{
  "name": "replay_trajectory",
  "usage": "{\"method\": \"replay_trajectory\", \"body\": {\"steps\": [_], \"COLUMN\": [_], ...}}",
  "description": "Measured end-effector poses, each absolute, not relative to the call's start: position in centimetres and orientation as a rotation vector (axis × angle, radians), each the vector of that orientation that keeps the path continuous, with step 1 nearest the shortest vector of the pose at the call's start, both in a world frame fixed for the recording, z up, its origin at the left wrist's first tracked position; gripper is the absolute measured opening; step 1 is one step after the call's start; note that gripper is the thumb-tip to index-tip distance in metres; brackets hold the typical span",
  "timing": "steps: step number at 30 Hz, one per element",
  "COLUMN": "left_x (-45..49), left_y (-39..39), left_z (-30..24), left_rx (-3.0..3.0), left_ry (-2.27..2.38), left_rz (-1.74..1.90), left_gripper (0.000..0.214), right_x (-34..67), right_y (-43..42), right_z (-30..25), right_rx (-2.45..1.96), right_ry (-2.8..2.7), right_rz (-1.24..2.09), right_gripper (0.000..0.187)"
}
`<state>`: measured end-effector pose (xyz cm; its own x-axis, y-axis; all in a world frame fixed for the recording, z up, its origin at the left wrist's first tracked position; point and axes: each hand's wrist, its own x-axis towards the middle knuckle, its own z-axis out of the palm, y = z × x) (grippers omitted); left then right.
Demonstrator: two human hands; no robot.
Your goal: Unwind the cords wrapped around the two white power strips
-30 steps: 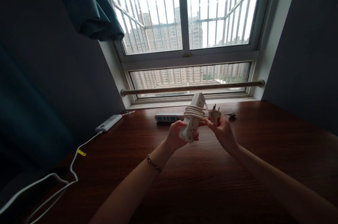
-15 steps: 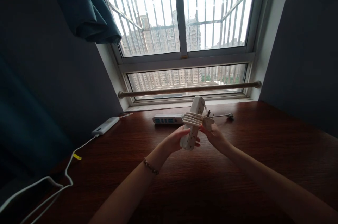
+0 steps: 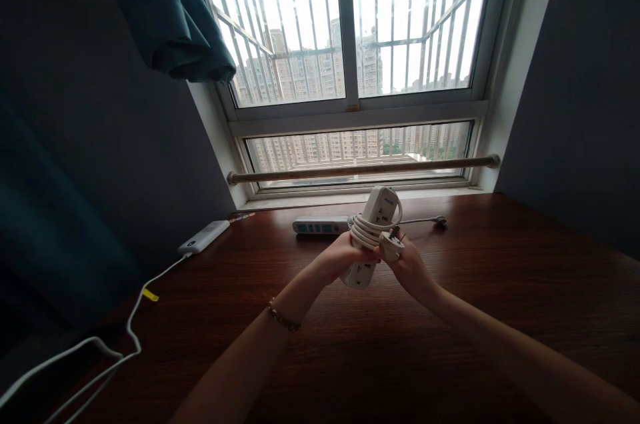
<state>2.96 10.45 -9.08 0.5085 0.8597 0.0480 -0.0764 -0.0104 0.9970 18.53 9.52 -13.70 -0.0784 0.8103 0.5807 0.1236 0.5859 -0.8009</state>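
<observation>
Had white power strip (image 3: pixel 384 205) up over the counter (image 3: pixel 350 357), tilted, top leaning right in view, sockets showing on its face. Saw white cord (image 3: pixel 364 232) wound in several loops around its middle. Found left grip (image 3: pixel 346 253) clamped on the white power strip at the loops, thumb across the front just below them. Found right grip (image 3: pixel 409 265) pinched on white plug (image 3: pixel 391 247), right beside the loops, pins pointing up; couldn't make out every fingertip there. Behind, on the counter, spotted second power strip (image 3: pixel 320 227), bluish panels on front, right end hidden by the held one, thin cord (image 3: pixel 419 220) leading right to dark plug (image 3: pixel 440 223). Off left, on the counter, saw white device (image 3: pixel 206 236) with white cable (image 3: pixel 133 317) plugged into near end, yellow tag (image 3: pixel 151 295) on the cable. Farther back, noted rod (image 3: pixel 360 172) across lower part of barred window (image 3: pixel 350 31), blue curtain (image 3: pixel 185 37) bunched at upper left.
</observation>
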Motion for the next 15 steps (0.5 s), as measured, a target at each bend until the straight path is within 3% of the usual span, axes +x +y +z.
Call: {"method": "replay_trajectory", "body": {"steps": [7, 15], "left_x": [3.32, 3.32], "left_y": [9.84, 9.54], "left_z": [-8.91, -8.71], "left_rx": [1.445, 1.433], "left_ry": [0.623, 0.614], "left_rz": [0.884, 0.849], "left_gripper": [0.055, 0.045], "right_x": [18.70, 18.44], "right_y": [10.07, 9.40], "right_z": [-14.27, -13.59], "right_rx": [-0.681, -0.641], "right_ry": [-1.514, -1.382], "right_rz": [0.725, 0.933], "right_gripper": [0.049, 0.046]}}
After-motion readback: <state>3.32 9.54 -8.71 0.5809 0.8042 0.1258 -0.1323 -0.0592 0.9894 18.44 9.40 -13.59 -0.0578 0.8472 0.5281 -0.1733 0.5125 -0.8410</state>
